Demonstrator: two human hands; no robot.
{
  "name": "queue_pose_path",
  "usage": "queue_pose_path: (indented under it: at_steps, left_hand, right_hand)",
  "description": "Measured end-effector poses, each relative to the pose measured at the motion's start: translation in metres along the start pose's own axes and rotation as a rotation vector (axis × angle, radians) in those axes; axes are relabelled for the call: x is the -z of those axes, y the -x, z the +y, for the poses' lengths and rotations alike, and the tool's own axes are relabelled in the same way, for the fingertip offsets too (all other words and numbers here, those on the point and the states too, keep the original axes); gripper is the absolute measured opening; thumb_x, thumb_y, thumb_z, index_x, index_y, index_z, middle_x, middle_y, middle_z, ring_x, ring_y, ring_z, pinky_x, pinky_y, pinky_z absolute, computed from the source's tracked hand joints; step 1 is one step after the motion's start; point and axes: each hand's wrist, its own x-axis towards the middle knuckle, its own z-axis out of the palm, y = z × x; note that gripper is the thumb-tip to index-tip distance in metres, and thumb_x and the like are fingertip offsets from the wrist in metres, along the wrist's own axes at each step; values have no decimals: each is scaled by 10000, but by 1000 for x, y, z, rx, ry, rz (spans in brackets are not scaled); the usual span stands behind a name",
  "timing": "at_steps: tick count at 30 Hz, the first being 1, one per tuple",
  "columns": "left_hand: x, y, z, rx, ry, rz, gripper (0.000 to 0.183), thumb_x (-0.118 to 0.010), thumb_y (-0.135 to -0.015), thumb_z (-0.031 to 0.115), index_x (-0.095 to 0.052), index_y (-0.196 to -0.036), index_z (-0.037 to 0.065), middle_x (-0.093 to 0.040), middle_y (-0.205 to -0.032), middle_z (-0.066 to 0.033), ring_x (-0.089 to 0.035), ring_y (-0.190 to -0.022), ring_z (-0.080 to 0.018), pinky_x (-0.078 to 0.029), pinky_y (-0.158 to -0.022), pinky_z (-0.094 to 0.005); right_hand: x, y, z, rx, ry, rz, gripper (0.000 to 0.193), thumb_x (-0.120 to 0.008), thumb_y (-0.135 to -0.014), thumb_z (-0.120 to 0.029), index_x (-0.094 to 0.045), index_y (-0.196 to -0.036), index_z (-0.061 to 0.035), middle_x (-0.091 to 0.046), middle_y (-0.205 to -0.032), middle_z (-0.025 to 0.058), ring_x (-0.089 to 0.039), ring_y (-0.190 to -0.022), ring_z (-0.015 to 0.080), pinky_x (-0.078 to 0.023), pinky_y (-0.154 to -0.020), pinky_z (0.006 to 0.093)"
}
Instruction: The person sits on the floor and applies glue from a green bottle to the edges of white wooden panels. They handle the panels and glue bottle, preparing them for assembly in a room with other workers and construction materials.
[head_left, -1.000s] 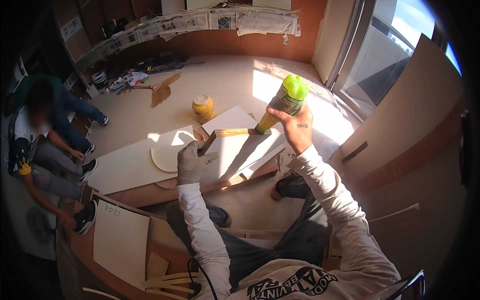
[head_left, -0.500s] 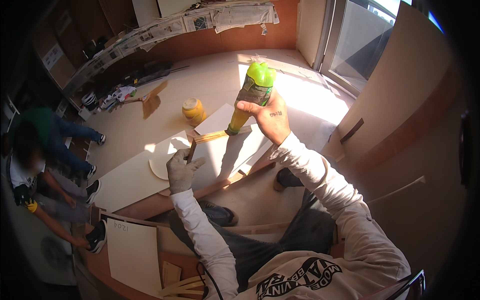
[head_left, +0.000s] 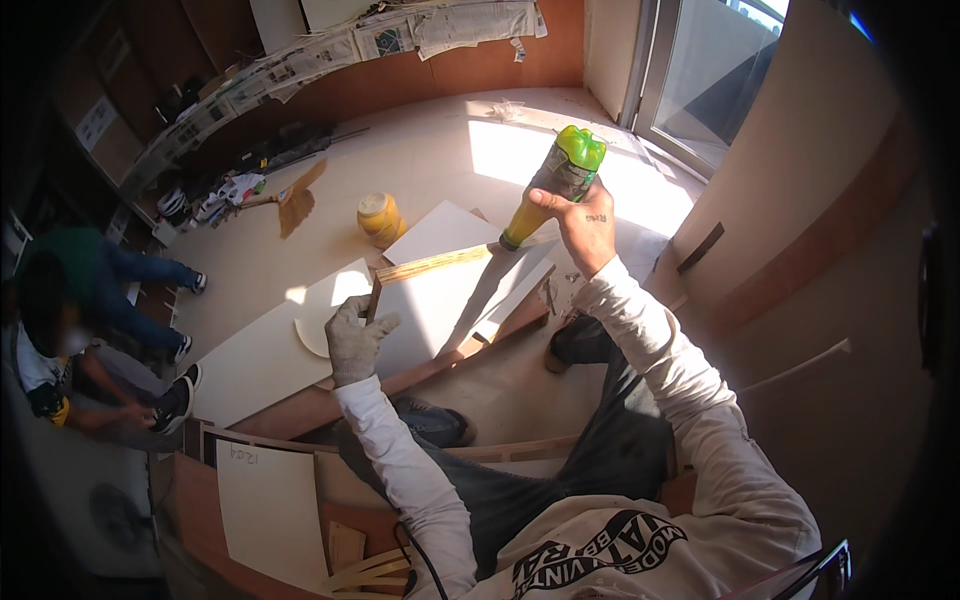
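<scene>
My bare right hand [head_left: 587, 228] is wrapped round a green plastic bottle [head_left: 575, 160], tipped with its neck down and yellowish contents inside. The bottle's mouth meets the top edge of a white-faced board [head_left: 420, 310] near its far right end. Along that raised edge, bare layered wood [head_left: 440, 264] shows with a wet-looking, yellowish tint. At the board's left corner, my gloved left hand [head_left: 357, 342] grips the short edge between thumb and fingers. The bottle and my right arm cast a dark shadow across the white face.
Other white panels [head_left: 265, 345] lie around the board, and a yellow tub [head_left: 382, 219] stands beyond it. A broom head [head_left: 296, 203] and scattered tools lie farther left. Two people [head_left: 70, 290] are at the left. Another panel [head_left: 265, 500] and wood strips [head_left: 370, 575] are near my left arm.
My right hand has slid the bottle rightward along the board's edge. My left hand keeps its hold on the corner. The nearer person's hands have come together at a shoe.
</scene>
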Motion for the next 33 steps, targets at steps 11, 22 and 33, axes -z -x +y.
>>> queue_pose_path:
  at_steps: [11, 22, 33]
  left_hand:
    - [1, 2, 10, 2, 21, 1, 393, -844, -667, 200, -638, -913, -28, -657, -809, -101, -585, -703, -174, -498, -692, -322]
    - [-6, -1, 13, -40, -59, 5, 412, -856, -652, 219, -650, -918, -19, -672, -790, -117, -614, -720, -197, -505, -703, -334]
    - [-13, -3, 10, -10, 39, -3, 410, -867, -639, 213, -653, -905, -15, -665, -778, -102, -600, -695, -183, -502, -687, -331]
  right_hand:
    - [13, -8, 35, -76, -61, 82, 410, -818, -737, -126, -595, -1045, 23, -697, -973, 128, -659, -912, 213, -514, -838, 330]
    - [-21, 12, -4, -16, -57, -44, 403, -821, -746, -116, -595, -1056, 6, -693, -918, 77, -649, -839, 160, -517, -792, 295]
    - [-7, 2, 15, -24, -7, 50, 409, -819, -738, -136, -588, -1037, 22, -703, -894, 115, -670, -843, 198, -533, -792, 331]
